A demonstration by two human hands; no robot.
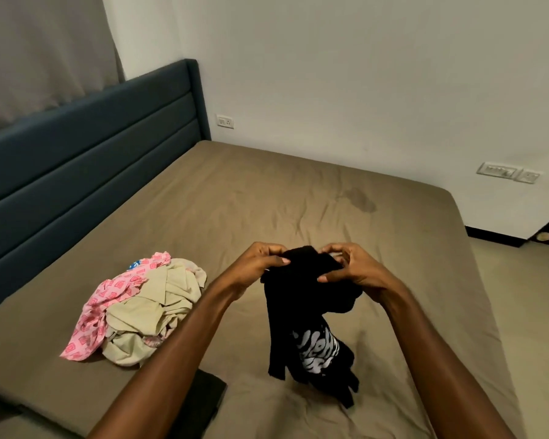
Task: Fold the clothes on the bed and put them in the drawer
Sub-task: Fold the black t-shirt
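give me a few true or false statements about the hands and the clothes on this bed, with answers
1. Both hands hold the black shirt up off the bed. True: left hand and right hand each have a grip on its top.
2. The black shirt is plain. False: it has white print.
3. A pile of pink patterned cloth and beige clothes lies left of the hands. True.
4. The pile is neatly folded. False: it is crumpled.
5. The bed sheet is white. False: it is brown.

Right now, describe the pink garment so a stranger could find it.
On the brown bed, left of both hands, lies a crumpled pile. The pink garment drapes its left side against a beige garment; only it has a pink block pattern.
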